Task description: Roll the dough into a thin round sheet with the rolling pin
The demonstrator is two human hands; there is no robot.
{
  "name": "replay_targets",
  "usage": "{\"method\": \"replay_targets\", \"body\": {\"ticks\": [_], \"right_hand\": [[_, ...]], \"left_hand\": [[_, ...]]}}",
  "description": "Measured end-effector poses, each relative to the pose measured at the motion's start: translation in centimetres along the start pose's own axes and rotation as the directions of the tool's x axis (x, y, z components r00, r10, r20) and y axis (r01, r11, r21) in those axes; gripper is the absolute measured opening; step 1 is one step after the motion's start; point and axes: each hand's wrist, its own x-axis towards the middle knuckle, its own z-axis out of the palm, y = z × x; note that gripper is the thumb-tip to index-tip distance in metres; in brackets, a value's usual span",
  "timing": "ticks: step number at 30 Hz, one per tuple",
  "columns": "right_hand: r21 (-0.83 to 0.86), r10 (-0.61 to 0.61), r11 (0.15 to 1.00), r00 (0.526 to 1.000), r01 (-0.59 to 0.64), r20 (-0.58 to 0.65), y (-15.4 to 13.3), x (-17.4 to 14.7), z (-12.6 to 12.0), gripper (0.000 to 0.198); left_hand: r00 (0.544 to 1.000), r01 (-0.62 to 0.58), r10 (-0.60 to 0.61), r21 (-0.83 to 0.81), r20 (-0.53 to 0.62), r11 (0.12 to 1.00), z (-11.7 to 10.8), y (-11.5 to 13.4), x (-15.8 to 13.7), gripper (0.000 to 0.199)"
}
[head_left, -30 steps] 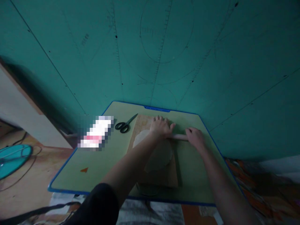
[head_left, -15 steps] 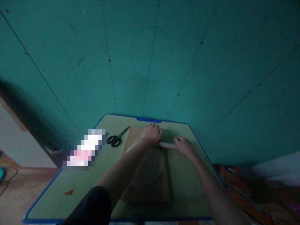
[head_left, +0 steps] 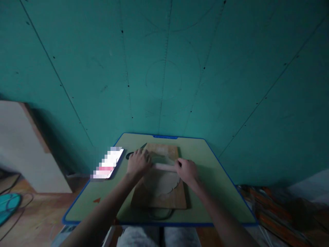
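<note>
A pale rolling pin point(head_left: 164, 167) lies crosswise over a thin, flat sheet of dough point(head_left: 160, 183) on a wooden cutting board point(head_left: 159, 203). At the pin's left end is my left hand point(head_left: 139, 162), its fingers curled over it. My right hand point(head_left: 188, 170) is wrapped round the other end, just past the board's right side. The dough's lower right edge looks ragged, and some of the sheet shows beyond the pin. Behind my left hand, black-handled scissors point(head_left: 129, 155) are mostly hidden.
The board rests on a pale table point(head_left: 210, 192) with a blue rim, close to a green wall point(head_left: 164, 96). On the table's left lie a phone-like device point(head_left: 117, 164) with a blurred-out screen and a small orange scrap point(head_left: 97, 200). A white panel point(head_left: 33, 147) leans at left.
My left hand has shifted left, from over the pin's middle to its left end. My right hand and the pin have also come left, centring the pin over the board. The view has tilted up.
</note>
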Motion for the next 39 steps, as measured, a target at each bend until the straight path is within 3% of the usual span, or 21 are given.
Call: {"method": "replay_targets", "body": {"ticks": [4,8,12,15,24,39], "right_hand": [[0.023,-0.105,0.994,0.994,0.106,-0.004,-3.3,-0.3,0.9,0.022],[0.024,-0.213,0.976,0.973,0.216,-0.090,-4.0,-0.8,1.9,0.022],[-0.001,-0.275,0.961,0.952,0.277,-0.137,-3.8,-0.4,2.4,0.026],[-0.006,-0.243,0.970,0.963,0.244,-0.114,-3.7,0.8,2.8,0.026],[0.041,-0.220,0.974,0.972,0.224,-0.086,-3.9,5.7,3.6,0.024],[-0.053,-0.200,0.979,0.979,0.198,-0.047,-4.7,12.0,4.4,0.027]], "left_hand": [[0.999,-0.012,0.011,0.024,0.037,1.000,-0.7,-2.4,-2.4,0.031],[0.998,-0.027,0.026,0.021,0.053,0.999,0.3,-2.3,-3.9,0.031],[1.000,-0.023,0.023,0.032,-0.009,0.999,1.0,-1.7,-3.8,0.034],[0.998,-0.022,0.026,0.059,-0.059,0.998,0.9,-1.6,-3.1,0.034],[0.999,0.034,-0.031,0.071,-0.038,0.997,0.9,-2.0,0.6,0.038],[0.988,0.133,-0.126,0.089,-0.084,0.987,1.7,-2.8,7.0,0.048]]}}
